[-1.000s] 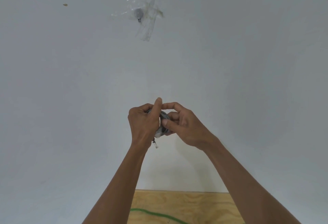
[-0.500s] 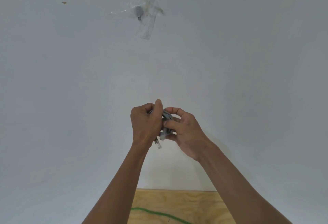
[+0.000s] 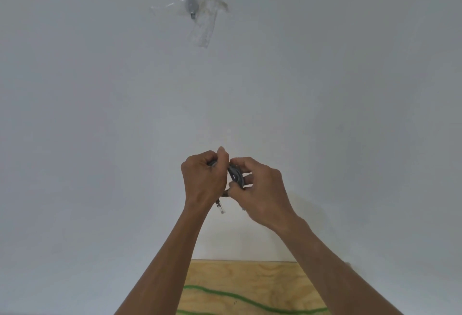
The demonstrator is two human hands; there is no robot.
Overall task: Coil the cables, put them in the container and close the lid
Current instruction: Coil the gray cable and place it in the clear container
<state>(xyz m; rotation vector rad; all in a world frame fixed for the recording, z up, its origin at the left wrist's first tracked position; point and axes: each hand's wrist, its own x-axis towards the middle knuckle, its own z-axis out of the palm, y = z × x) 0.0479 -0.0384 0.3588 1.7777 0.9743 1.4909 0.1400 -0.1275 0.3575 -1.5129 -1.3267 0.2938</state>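
Both hands are raised in front of a white wall, holding a small coil of grey cable (image 3: pixel 235 174) between them. My left hand (image 3: pixel 202 181) is closed around the coil's left side, thumb up. My right hand (image 3: pixel 260 189) pinches its right side with fingers curled over the loops. A clear plug end (image 3: pixel 220 209) of the cable hangs below my left hand. A green cable (image 3: pixel 225 294) lies on the wooden surface (image 3: pixel 250 277) at the bottom. No container is in view.
A small metal hook (image 3: pixel 192 7) is stuck to the white wall under clear tape (image 3: pixel 203 32), high above the hands. The plywood surface meets the wall at the bottom centre.
My right hand has shifted its grip around the coil's right side, fingers curling lower. The left hand stays closed on the coil. The view has tilted slightly.
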